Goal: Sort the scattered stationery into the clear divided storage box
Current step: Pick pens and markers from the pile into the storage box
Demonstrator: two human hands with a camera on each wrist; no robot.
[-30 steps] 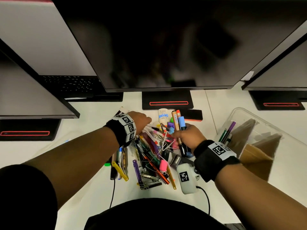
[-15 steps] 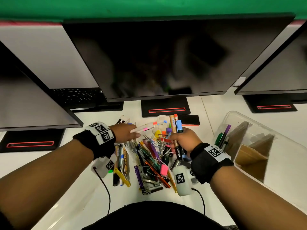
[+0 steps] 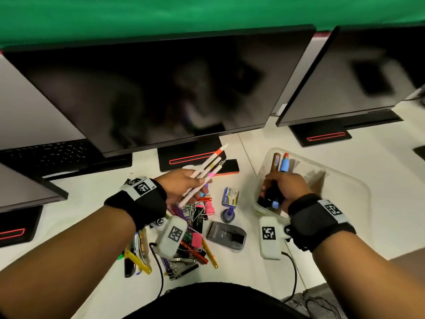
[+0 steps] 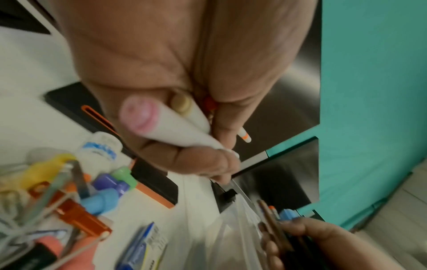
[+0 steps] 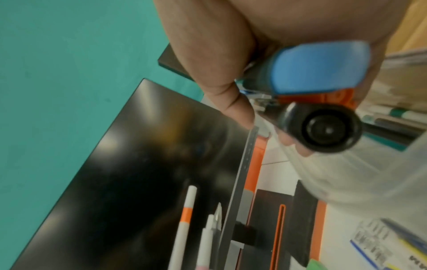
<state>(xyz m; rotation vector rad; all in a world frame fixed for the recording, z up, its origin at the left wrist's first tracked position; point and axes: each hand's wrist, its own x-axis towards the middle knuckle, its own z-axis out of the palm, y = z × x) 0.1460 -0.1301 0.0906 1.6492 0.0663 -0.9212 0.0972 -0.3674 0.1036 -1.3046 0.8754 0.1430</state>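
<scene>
My left hand (image 3: 184,187) grips a bundle of white pens (image 3: 207,171) with orange and pink bands, lifted above the stationery pile (image 3: 190,233); their ends show in the left wrist view (image 4: 161,126). My right hand (image 3: 285,187) holds a fistful of markers (image 3: 279,162), brown, blue-capped and black, over the near left compartment of the clear divided box (image 3: 345,180). The blue cap and black barrel end (image 5: 321,127) fill the right wrist view, with fingers curled round them.
Three dark monitors (image 3: 161,88) stand along the back, their bases on the white desk. A black keyboard (image 3: 46,155) lies at back left. A grey stapler (image 3: 226,236), a staple box (image 3: 231,195) and a black-orange eraser (image 3: 227,166) lie near the pile. Cardboard dividers split the box.
My right hand carried its markers from the pile rightward into the clear box. My left hand picked up white pens and raised them above the pile. The head view tilted upward.
</scene>
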